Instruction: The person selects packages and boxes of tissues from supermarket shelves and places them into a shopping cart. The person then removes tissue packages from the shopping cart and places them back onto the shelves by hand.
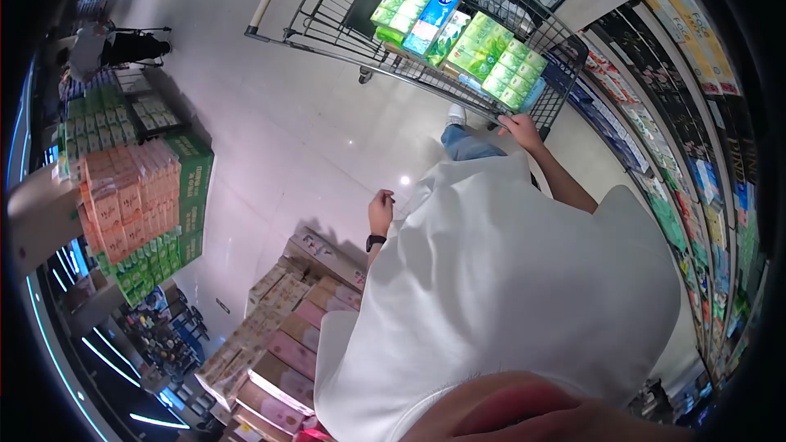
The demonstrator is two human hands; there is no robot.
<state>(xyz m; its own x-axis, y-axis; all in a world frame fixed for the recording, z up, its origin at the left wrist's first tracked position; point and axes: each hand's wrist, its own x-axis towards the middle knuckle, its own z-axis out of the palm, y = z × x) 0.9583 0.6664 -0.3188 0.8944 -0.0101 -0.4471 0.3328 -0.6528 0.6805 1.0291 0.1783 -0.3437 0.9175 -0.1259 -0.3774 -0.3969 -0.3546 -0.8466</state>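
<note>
My right hand (521,131) grips the near side edge of a metal wire shopping cart (327,43). Several packs of tissues lie in the cart: green-and-white packs (481,45), smaller bundled ones (515,74) by the right end, and a blue pack (434,18) among the green. My left hand (381,211) hangs beside my white shirt, its fingers curled in with nothing seen in them. A dark watch (375,241) is on that wrist.
Shelves of packaged goods (655,123) curve along the right, close to the cart. Stacked pink cartons (286,344) stand at lower left. A display of orange and green tissue packs (131,196) is farther left. Another person (88,51) is beside a dark cart at upper left.
</note>
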